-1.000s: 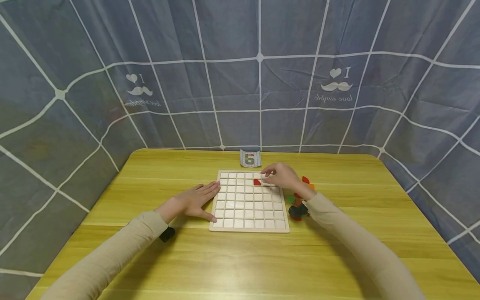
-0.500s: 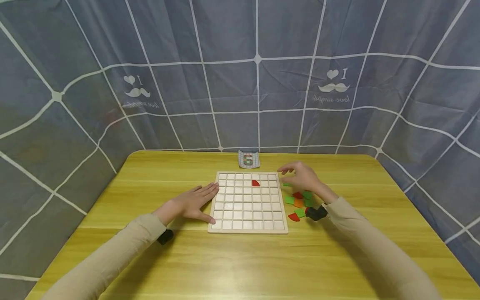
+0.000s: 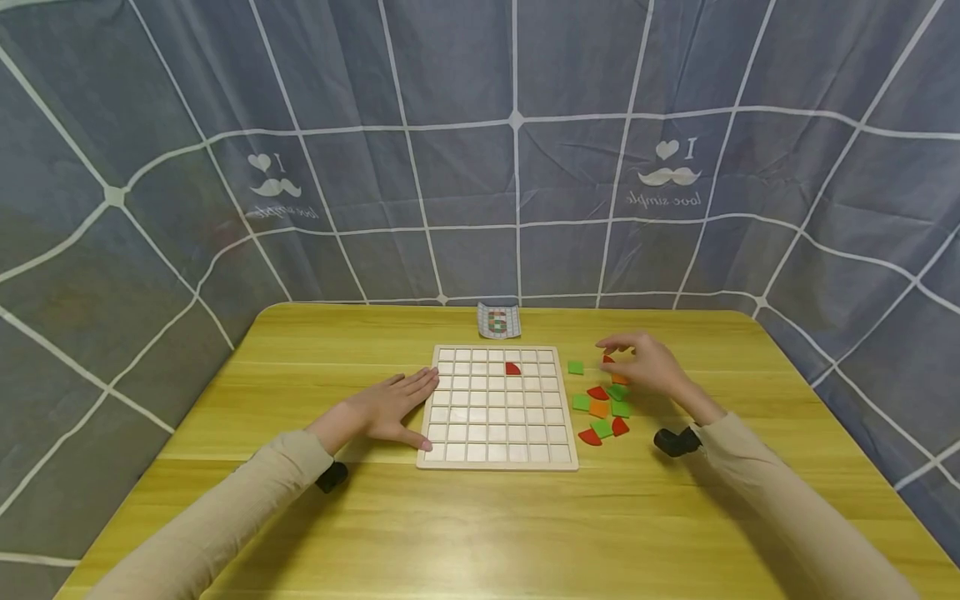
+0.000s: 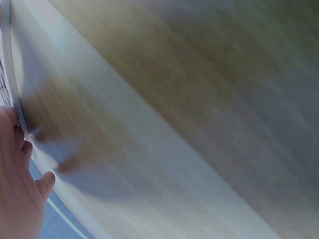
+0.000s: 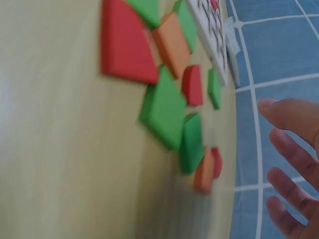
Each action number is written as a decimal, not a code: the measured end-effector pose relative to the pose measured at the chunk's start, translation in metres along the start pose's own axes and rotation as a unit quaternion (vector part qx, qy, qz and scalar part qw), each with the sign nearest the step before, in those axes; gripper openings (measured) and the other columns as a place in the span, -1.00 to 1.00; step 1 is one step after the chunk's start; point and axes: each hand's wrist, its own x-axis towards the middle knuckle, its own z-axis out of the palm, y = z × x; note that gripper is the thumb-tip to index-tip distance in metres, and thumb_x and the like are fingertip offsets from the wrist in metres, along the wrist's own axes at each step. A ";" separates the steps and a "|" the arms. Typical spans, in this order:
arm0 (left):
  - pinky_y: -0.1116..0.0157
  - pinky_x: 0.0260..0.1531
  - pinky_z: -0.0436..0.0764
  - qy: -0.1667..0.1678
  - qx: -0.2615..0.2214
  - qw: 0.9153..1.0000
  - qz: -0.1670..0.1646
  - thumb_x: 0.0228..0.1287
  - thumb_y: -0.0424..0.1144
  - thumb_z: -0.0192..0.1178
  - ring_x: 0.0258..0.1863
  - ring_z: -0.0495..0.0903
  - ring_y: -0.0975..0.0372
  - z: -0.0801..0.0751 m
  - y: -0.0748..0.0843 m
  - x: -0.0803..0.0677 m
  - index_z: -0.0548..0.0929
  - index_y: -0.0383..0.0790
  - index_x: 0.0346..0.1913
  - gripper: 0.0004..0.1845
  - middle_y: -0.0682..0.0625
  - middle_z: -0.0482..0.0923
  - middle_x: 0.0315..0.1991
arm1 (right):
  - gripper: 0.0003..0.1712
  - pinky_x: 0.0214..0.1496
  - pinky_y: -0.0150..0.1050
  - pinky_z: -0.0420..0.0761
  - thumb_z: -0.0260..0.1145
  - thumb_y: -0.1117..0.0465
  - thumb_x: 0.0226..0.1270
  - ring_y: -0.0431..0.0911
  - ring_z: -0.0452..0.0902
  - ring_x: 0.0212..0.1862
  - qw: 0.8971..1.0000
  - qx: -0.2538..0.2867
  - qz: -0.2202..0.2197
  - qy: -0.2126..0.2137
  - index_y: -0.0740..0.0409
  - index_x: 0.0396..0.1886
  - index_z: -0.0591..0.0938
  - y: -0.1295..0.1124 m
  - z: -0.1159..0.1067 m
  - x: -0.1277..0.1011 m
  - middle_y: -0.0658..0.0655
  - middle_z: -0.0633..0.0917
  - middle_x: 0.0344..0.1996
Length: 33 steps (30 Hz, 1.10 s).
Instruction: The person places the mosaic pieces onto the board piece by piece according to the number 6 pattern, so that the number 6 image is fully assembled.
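A white gridded board lies on the wooden table, and one red quarter-round tile sits in a cell of its second row from the far side. My left hand rests with spread, straight fingers on the board's left edge; the left wrist view catches its fingertips at the rim. To the right of the board my right hand hovers above the scattered tiles. Its fingers are apart with nothing between them in the right wrist view. It overlaps a red tile and an orange tile.
Several loose green, red and orange tiles lie right of the board, including a green square and an orange square. A small pattern card lies behind the board. A grey gridded curtain surrounds the table's far sides.
My right hand has moved rightward from over the board, near the red tile, to above the loose tiles, uncovering several of them. The left hand stays on the board's edge.
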 end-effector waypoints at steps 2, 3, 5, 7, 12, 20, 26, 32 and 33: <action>0.03 0.41 -0.07 0.000 0.001 1.000 0.000 -0.08 0.55 -0.14 0.46 -0.26 0.11 0.000 0.000 0.000 -0.23 -0.14 0.43 0.17 -0.05 -0.35 0.47 | -0.57 -0.05 0.05 0.48 0.38 0.16 0.04 0.05 0.49 -0.06 1.000 0.000 0.007 0.000 0.11 -0.03 0.61 0.004 -0.001 -0.004 0.14 0.69 -0.20; 0.03 0.41 -0.07 0.000 0.001 1.000 0.000 -0.08 0.55 -0.14 0.46 -0.26 0.12 0.000 0.000 0.000 -0.23 -0.14 0.43 0.17 -0.05 -0.35 0.47 | -0.56 -0.04 0.07 0.47 0.38 0.17 0.04 0.06 0.48 -0.05 1.000 0.001 0.008 0.000 0.12 -0.02 0.61 0.007 -0.001 -0.006 0.15 0.69 -0.18; 0.04 0.41 -0.07 -0.001 0.002 1.000 0.000 -0.08 0.55 -0.14 0.46 -0.26 0.12 0.000 0.000 0.000 -0.24 -0.14 0.43 0.17 -0.04 -0.35 0.47 | -0.55 -0.01 0.11 0.47 0.39 0.16 0.04 0.07 0.50 -0.04 1.000 0.005 0.009 -0.001 0.11 -0.01 0.60 0.012 -0.002 -0.010 0.16 0.68 -0.16; 0.04 0.41 -0.07 -0.002 -0.001 1.000 0.000 -0.08 0.55 -0.13 0.46 -0.27 0.13 -0.001 0.000 0.000 -0.24 -0.13 0.43 0.17 -0.04 -0.35 0.47 | -0.55 0.02 0.12 0.47 0.39 0.16 0.04 0.07 0.52 -0.04 1.000 0.010 0.009 -0.003 0.12 -0.01 0.60 0.018 -0.002 -0.014 0.17 0.68 -0.15; 0.04 0.41 -0.07 -0.002 -0.005 1.000 0.000 -0.09 0.55 -0.12 0.46 -0.27 0.13 0.000 0.000 0.000 -0.24 -0.13 0.43 0.17 -0.04 -0.35 0.47 | -0.53 0.02 0.08 0.52 0.39 0.15 0.05 0.11 0.55 -0.04 0.999 0.042 0.015 -0.010 0.16 0.01 0.58 0.031 -0.001 -0.020 0.23 0.67 -0.12; 0.04 0.41 -0.06 0.002 -0.007 1.000 0.001 -0.08 0.54 -0.11 0.46 -0.25 0.12 0.000 -0.001 0.000 -0.22 -0.14 0.43 0.17 -0.05 -0.35 0.47 | -0.50 -0.03 0.05 0.54 0.38 0.08 0.06 0.08 0.60 -0.12 0.998 0.052 0.034 -0.025 0.14 0.02 0.58 0.042 0.001 -0.024 0.21 0.69 -0.18; 0.04 0.41 -0.06 0.002 -0.007 1.000 -0.001 -0.09 0.54 -0.12 0.46 -0.26 0.13 0.001 -0.001 0.000 -0.23 -0.13 0.43 0.17 -0.04 -0.35 0.47 | -0.51 -0.09 -0.04 0.57 0.39 0.09 0.04 0.04 0.61 -0.16 0.997 0.038 0.047 -0.039 0.19 -0.01 0.59 0.041 0.000 -0.025 0.23 0.68 -0.15; 0.05 0.41 -0.06 -0.002 -0.002 1.000 -0.004 -0.08 0.53 -0.10 0.46 -0.27 0.13 0.002 -0.001 0.001 -0.24 -0.13 0.43 0.17 -0.04 -0.36 0.47 | -0.56 -0.18 -0.22 0.57 0.38 0.07 0.04 -0.06 0.59 -0.23 0.997 0.036 0.052 -0.053 0.19 -0.08 0.63 0.043 0.000 -0.025 0.21 0.69 -0.18; 0.05 0.41 -0.07 -0.004 -0.001 1.000 -0.006 -0.08 0.54 -0.11 0.46 -0.27 0.14 0.001 -0.001 0.001 -0.25 -0.13 0.43 0.17 -0.03 -0.37 0.47 | -0.56 -0.18 -0.22 0.57 0.38 0.06 0.05 -0.06 0.59 -0.23 0.996 0.035 0.053 -0.054 0.19 -0.08 0.64 0.043 0.000 -0.025 0.20 0.69 -0.18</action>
